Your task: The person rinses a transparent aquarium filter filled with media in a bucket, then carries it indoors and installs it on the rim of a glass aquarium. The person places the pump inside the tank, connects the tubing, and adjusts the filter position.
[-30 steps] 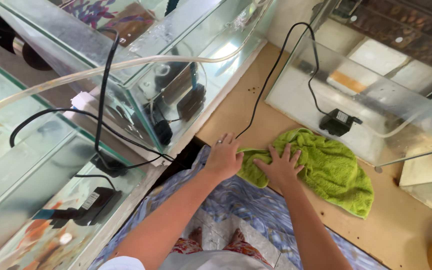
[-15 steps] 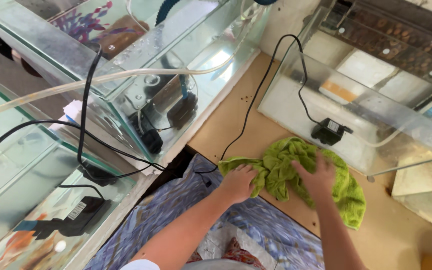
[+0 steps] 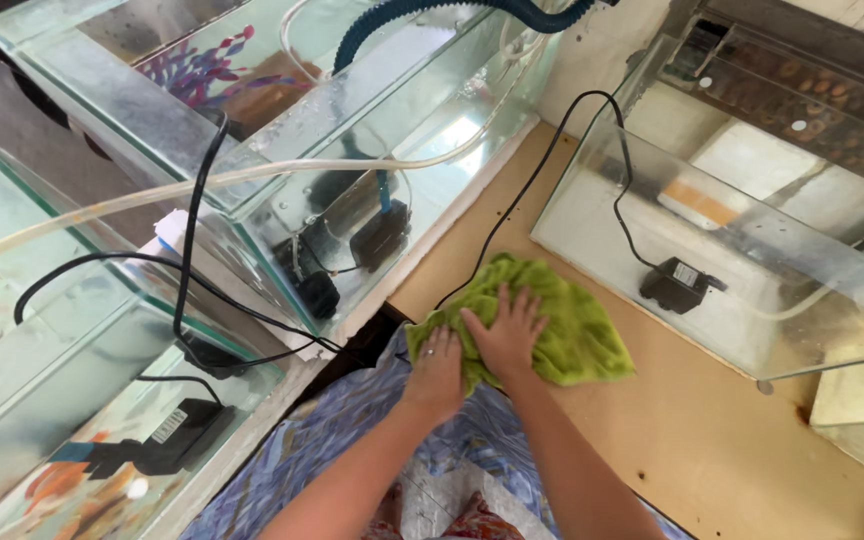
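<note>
A green cloth [image 3: 562, 325] lies bunched on the brown wooden shelf [image 3: 712, 440] between two glass tanks. My right hand [image 3: 505, 330] presses flat on the cloth's middle with fingers spread. My left hand [image 3: 438, 368] rests on the cloth's near left corner, fingers curled over its edge. Both forearms reach in from the bottom of the view over blue patterned fabric [image 3: 352, 440].
A glass tank [image 3: 752, 250] with a black pump [image 3: 680, 284] stands right of the cloth. A larger tank [image 3: 372, 160] with pumps, a clear hose [image 3: 252, 175] and black cables [image 3: 542, 170] is at the left. More tanks sit lower left.
Both hands have dragged the cloth left and bunched it up; the right hand now lies on its middle and the left hand on its near corner. The camera view has shifted a little.
</note>
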